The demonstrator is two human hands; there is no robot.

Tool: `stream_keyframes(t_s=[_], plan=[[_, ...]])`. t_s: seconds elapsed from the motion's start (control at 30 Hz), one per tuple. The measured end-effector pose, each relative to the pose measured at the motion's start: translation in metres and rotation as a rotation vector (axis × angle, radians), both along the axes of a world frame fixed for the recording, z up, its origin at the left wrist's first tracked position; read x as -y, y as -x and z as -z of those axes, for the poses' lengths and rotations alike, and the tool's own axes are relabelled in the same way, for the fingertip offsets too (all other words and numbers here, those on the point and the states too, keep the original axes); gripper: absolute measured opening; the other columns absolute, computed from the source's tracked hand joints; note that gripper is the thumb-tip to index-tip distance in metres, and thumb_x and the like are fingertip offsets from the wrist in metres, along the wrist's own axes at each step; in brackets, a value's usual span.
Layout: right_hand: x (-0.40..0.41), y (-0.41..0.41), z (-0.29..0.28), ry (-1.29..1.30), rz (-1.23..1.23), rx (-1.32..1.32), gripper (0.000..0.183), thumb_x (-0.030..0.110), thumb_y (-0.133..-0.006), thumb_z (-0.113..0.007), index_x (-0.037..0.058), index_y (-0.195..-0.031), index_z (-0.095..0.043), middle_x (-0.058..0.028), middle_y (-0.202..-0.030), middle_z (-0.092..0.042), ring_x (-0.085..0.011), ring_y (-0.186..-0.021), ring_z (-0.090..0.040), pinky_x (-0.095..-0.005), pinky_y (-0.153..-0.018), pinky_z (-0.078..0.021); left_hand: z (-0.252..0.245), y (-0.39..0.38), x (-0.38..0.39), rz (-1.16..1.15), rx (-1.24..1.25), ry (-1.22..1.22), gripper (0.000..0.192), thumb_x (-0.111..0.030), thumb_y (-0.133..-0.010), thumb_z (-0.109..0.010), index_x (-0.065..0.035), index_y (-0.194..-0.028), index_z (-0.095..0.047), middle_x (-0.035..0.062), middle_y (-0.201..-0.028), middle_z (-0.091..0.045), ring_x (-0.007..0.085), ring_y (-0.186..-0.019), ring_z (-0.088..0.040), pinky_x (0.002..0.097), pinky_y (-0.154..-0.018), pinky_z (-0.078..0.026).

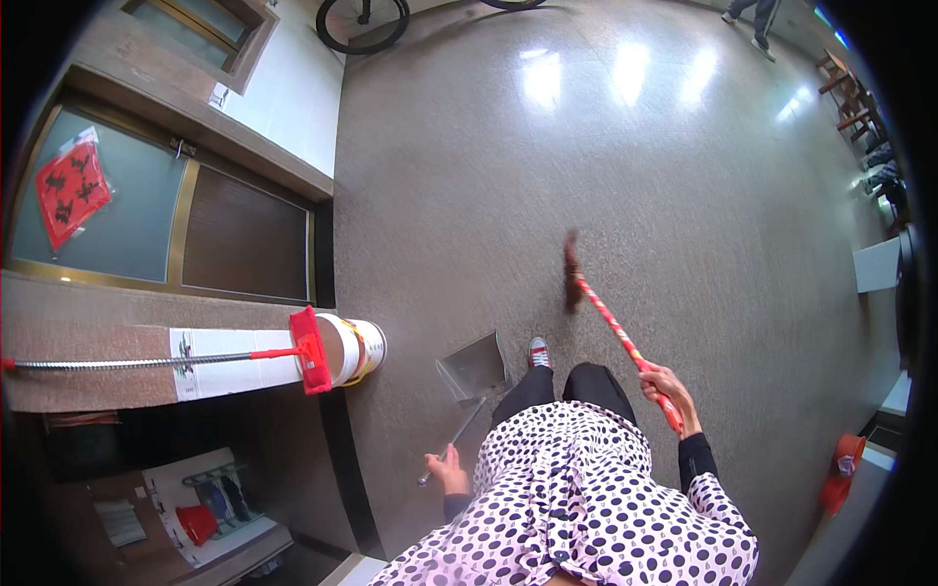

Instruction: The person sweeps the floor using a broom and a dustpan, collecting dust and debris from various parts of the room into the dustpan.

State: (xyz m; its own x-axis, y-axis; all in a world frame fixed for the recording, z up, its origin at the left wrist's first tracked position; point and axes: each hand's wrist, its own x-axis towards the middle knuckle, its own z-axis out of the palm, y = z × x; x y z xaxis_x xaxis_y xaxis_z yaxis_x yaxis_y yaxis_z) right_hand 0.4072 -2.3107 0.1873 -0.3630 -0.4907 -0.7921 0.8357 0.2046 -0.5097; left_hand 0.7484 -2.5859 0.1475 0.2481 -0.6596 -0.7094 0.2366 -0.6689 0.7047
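My right hand [663, 388] grips the red patterned handle of a broom [612, 326] near its upper end. The broom's brown head [571, 275] is blurred and lies low over the floor ahead of my feet. At my left side, my left hand [448, 469] is around the thin metal handle of a long-handled dustpan [476, 366], with two fingers extended along it. The grey pan rests at floor level, left of my red sneaker [539, 353]. A gap of bare floor separates the broom head from the pan.
On the left, a white bucket [374, 344] stands by the wall beside a red flat mop head [314, 350]. A doorway opens below them. A bicycle wheel [363, 22] is at the far wall. A person's legs [758, 26] and wooden stools [843, 91] are at the far right.
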Motion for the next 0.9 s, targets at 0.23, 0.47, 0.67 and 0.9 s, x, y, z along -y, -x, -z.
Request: stream_keyframes(t_s=[0.23,0.47,0.67,0.9], plan=[[0.205,0.108,0.114,0.317,-0.619,-0.280,0.014,0.015,-0.078,-0.044,0.0084,-0.067,-0.041,0.0050,-0.052,-0.035,-0.0041,-0.039,-0.031,-0.0193,-0.037,-0.0246,0.048,0.075,0.065,-0.011,0.036,0.023,0.037,-0.035,-0.080,-0.038,-0.0032,-0.096,-0.027,0.0138,-0.097,-0.031,0.0280,-0.094,-0.046,0.0296,-0.081,-0.040],[0.399,0.200,0.198,0.620,-0.550,-0.576,0.024,0.016,-0.076,-0.043,0.0056,-0.054,-0.041,0.0023,-0.048,-0.038,-0.0062,-0.041,-0.034,-0.0213,-0.039,-0.0256,0.017,0.172,0.139,0.040,0.087,0.113,0.037,-0.031,-0.079,-0.037,0.0011,-0.093,-0.026,0.0146,-0.094,-0.029,0.0303,-0.099,-0.041,0.0314,-0.085,-0.038],[0.486,0.337,0.202,0.694,-0.241,-0.014,0.010,0.008,-0.072,-0.047,-0.0004,-0.071,-0.051,-0.0008,-0.062,-0.046,-0.0067,-0.050,-0.042,-0.0193,-0.042,-0.0330,-0.039,0.286,0.232,-0.110,0.165,-0.055,0.036,-0.028,-0.076,-0.041,-0.0005,-0.093,-0.027,0.0185,-0.094,-0.034,0.0318,-0.090,-0.047,0.0346,-0.078,-0.043],[0.468,0.509,0.113,0.476,0.172,0.158,0.008,0.009,-0.075,-0.046,0.0045,-0.070,-0.041,0.0036,-0.055,-0.036,-0.0021,-0.042,-0.035,-0.0144,-0.037,-0.0281,-0.021,0.324,0.332,0.243,0.016,-0.114,0.040,-0.032,-0.079,-0.036,-0.0016,-0.102,-0.023,0.0168,-0.100,-0.031,0.0306,-0.100,-0.041,0.0337,-0.083,-0.040]])
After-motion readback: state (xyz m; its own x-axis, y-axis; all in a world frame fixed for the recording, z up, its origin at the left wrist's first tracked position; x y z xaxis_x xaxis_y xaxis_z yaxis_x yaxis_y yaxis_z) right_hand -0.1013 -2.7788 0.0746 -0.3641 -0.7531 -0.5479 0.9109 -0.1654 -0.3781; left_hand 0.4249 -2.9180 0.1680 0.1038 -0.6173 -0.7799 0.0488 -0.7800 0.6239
